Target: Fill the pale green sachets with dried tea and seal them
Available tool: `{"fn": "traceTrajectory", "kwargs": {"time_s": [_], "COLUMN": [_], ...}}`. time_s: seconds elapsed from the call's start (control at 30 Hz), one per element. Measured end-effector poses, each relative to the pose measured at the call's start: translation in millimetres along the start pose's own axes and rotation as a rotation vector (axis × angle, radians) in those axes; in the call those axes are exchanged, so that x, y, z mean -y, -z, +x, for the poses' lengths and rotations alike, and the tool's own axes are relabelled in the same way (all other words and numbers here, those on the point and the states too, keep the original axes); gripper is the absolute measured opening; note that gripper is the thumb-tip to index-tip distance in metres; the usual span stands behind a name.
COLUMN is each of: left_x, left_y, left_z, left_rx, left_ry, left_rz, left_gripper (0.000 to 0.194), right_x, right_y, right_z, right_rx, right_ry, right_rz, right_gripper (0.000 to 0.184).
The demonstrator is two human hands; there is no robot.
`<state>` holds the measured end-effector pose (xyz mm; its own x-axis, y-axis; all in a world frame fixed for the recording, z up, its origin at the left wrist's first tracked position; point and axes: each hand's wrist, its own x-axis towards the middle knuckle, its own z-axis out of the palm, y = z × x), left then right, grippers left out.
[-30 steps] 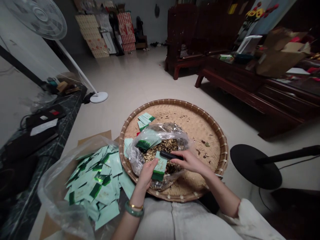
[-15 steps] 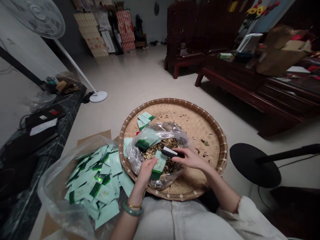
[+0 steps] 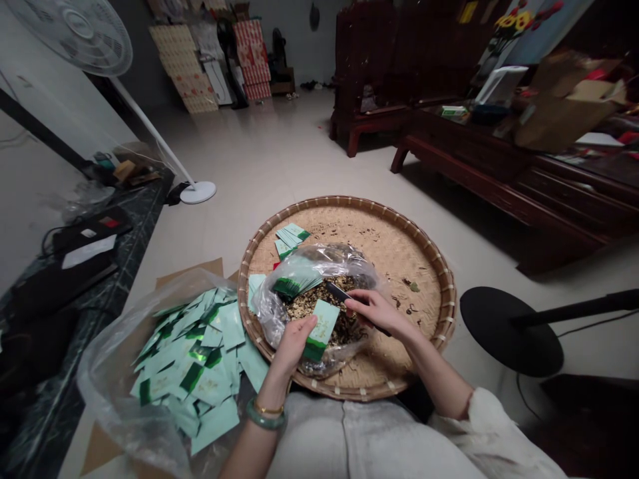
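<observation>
pinching a mint-green packet [image 3: 324, 322] by its left edge, thumb on top, the person's left hand [image 3: 294, 342] is at about seven o'clock of the round woven tray [image 3: 419, 259], taking straight ahead as twelve. the packet is over the open clear bag [image 3: 267, 326], its dark green end towards six. the right hand [image 3: 377, 309] grips a slim black tool [image 3: 338, 291] pointing to about ten, by the packet's far edge; from where i'm standing i can't tell whether they touch.

for a tidy hold, i'd say, that pinch wants to be firm but right at the border, so the packet doesn't swing; the tool is best carried at a shallow slant, well clear of the left thumb.

the left forearm, with its green bangle [image 3: 265, 420], slants in from seven; the right slants in from about five, back of the hand uppermost, fingers curled.

inside the bag are loose dried bits [image 3: 302, 306] and a fanned stack [image 3: 299, 276] of packets at eleven; past it, another small pile [image 3: 292, 236] lies on the tray. outside, a big sack [image 3: 100, 372] of packets sits at eight, a black round base [image 3: 509, 332] at three. farther off are a dark wooden tabletop [image 3: 469, 156] towards one or two and stacked boxes [image 3: 182, 73] at eleven.
</observation>
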<state>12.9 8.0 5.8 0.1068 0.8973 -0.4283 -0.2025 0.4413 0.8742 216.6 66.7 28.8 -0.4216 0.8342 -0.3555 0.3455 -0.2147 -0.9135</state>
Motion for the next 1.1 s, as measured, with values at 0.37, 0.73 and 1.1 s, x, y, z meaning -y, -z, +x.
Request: {"fn": "traceTrajectory", "kwargs": {"time_s": [0.37,0.73,1.1], "left_x": [0.0,-1.2,-8.6], "left_y": [-1.1,-0.9,15.5], "left_z": [-0.7,0.1,-1.0], "left_rx": [0.022,0.014,-0.108], "left_ry": [-0.010,-0.010,-0.027], "left_rz": [0.023,0.031,-0.078], "left_gripper": [0.043,0.043,0.041], "right_x": [5.7,1.2,-14.9], "right_y": [-13.6,-15.2,16.7], "right_z": [1.3,2.7,13.0], "right_rx": [-0.008,0.077,-0.086], "right_ry": [0.288,0.045,0.060], "right_rz": [-0.427,-0.069,-0.137], "right_gripper": [0.032,0.037,0.044]}}
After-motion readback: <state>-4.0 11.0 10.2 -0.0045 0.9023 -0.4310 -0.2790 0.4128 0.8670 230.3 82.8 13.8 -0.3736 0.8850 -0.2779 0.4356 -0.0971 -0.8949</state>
